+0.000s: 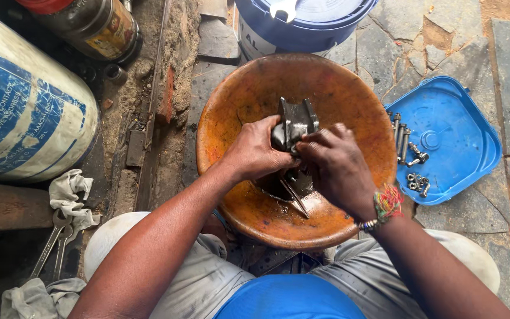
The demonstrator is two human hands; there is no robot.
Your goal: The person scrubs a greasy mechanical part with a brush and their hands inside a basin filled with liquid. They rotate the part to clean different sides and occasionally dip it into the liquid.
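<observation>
- Nearest the lens, a smooth blue shirt front [290, 298] fills the bottom edge, with grey trouser knees [385, 266] spread to either side.
- Large cylindrical drum [19, 112] at the left lies on its side, white with blue bands, its paint scuffed and scratched.
- Round, shallow basin [231, 106] sits between the knees, its orange-brown surface rusty and stained, with dark oily liquid pooled at the bottom.
- Blue plastic bucket [302, 23] stands just beyond the basin, its lid glossy.
- Blue plastic lid [461, 136], squarish with rounded corners, lies upturned on the cracked stone paving to the right; it carries steel bolts [401, 139] laid side by side and a few nuts [415, 183].
- Left hand [255, 150] is curled tight around the left side of a dark, greasy metal bracket [295, 121], holding it upright over the middle of the basin.
- Right hand [334, 162], with a multicoloured thread band at the wrist, has its fingers bent closed against the bracket's right side; what, if anything, lies under them cannot be told.
- Thin metal rod [295, 201] slants in the oily pool below the hands.
- Two steel spanners [54, 242] lie at the far left beside crumpled grey rags [69, 192].
</observation>
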